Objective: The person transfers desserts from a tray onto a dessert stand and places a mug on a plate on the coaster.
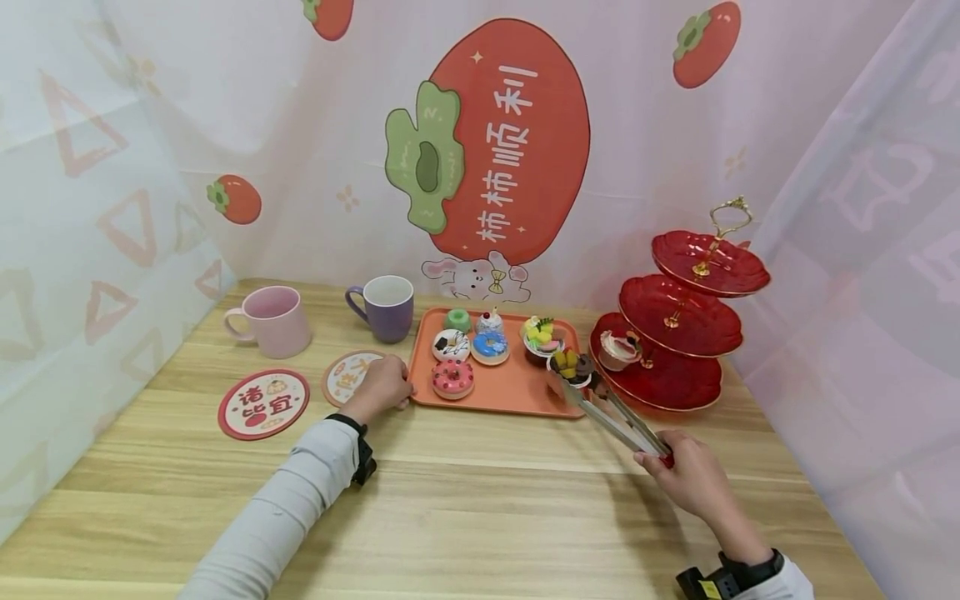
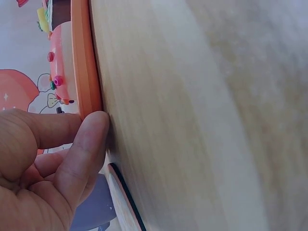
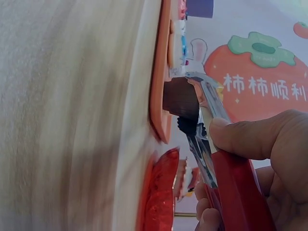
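My left hand (image 1: 378, 388) pinches the left edge of an orange tray (image 1: 495, 404) between thumb and fingers, close up in the left wrist view. My right hand (image 1: 692, 473) grips metal tongs (image 1: 617, 425) with red handles (image 3: 240, 192). The tong tips stand around a dark cupcake (image 1: 572, 367) with yellow and brown topping, at the tray's right front corner. Behind it sits another cupcake (image 1: 542, 337) with yellow and green topping. On the tray's left lie a pink donut (image 1: 453, 379), a white donut (image 1: 451, 344), a blue donut (image 1: 490, 347), a green ring (image 1: 457, 320) and a small white cake (image 1: 490, 322).
A three-tier red stand (image 1: 678, 387) rises to the right, a cream-topped cupcake (image 1: 619, 351) on its bottom tier. Left of the tray are a purple mug (image 1: 387, 308), a pink mug (image 1: 276, 323) and two round coasters (image 1: 264, 405). A printed cloth (image 1: 300, 125) hangs behind.
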`<state>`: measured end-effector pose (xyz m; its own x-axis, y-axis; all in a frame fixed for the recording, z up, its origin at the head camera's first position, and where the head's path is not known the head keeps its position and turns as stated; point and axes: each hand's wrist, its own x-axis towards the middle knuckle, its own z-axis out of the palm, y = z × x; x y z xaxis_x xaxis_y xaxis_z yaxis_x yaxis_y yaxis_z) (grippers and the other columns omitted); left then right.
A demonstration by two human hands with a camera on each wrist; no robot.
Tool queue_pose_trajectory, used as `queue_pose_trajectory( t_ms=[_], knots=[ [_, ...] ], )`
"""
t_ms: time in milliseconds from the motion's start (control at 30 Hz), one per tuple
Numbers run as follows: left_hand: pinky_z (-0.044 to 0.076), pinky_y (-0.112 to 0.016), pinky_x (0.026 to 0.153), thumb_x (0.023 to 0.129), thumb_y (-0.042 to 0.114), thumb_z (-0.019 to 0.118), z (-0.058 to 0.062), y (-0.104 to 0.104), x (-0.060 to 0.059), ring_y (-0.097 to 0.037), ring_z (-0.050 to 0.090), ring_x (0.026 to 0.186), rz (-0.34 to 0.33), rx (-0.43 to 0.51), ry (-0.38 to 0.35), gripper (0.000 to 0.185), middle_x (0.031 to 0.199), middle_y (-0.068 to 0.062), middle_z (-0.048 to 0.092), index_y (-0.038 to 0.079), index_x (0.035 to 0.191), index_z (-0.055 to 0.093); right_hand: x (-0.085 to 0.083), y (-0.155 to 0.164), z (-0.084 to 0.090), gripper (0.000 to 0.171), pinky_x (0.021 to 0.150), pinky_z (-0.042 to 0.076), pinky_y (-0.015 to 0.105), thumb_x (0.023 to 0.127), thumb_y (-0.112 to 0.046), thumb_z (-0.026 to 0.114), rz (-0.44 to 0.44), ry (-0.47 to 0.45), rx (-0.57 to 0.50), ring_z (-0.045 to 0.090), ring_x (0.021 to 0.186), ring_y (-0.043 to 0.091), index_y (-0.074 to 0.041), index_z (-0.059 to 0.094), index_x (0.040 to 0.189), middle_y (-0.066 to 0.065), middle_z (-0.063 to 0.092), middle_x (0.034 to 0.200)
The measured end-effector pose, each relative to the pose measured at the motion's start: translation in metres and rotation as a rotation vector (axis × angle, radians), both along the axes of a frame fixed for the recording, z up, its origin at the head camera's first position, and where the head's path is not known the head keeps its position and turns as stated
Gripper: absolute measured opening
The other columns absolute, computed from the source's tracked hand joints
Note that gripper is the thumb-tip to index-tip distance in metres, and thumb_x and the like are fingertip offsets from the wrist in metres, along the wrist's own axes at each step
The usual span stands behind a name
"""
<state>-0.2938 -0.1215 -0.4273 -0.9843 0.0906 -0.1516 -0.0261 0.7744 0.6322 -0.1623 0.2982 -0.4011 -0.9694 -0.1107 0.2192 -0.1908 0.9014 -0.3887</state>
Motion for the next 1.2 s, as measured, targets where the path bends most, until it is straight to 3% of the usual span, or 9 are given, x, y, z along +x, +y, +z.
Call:
queue_pose_trajectory(
  t_ms=[800, 1200],
  knots=[
    [0.043, -0.022, 0.046, 0.082, 0.002, 0.061, -0.003, -0.001, 0.002, -0.013, 0.058, 0.046, -0.005, 0.015, 0.031, 0.024, 0.053, -0.005, 0.057, 0.005, 0.06, 0.053, 0.021, 0.029, 0.013, 0.039, 0.05, 0.033, 0.03, 0.082, -0.019, 0.072, -0.088, -0.014, -0.015, 0.042, 0.059, 0.017, 0.013, 0.059, 0.1, 0.003, 0.046, 0.066],
    [0.04, -0.021, 0.045, 0.083, 0.001, 0.06, -0.002, -0.001, 0.001, -0.013, 0.057, 0.045, -0.018, 0.034, 0.034, 0.029, 0.052, -0.005, 0.057, 0.008, 0.057, 0.049, 0.025, 0.05, 0.012, 0.034, 0.046, 0.029, 0.028, 0.084, -0.021, 0.069, -0.143, 0.002, -0.008, 0.037, 0.053, 0.015, 0.01, 0.06, 0.094, 0.001, 0.04, 0.06]
  ],
)
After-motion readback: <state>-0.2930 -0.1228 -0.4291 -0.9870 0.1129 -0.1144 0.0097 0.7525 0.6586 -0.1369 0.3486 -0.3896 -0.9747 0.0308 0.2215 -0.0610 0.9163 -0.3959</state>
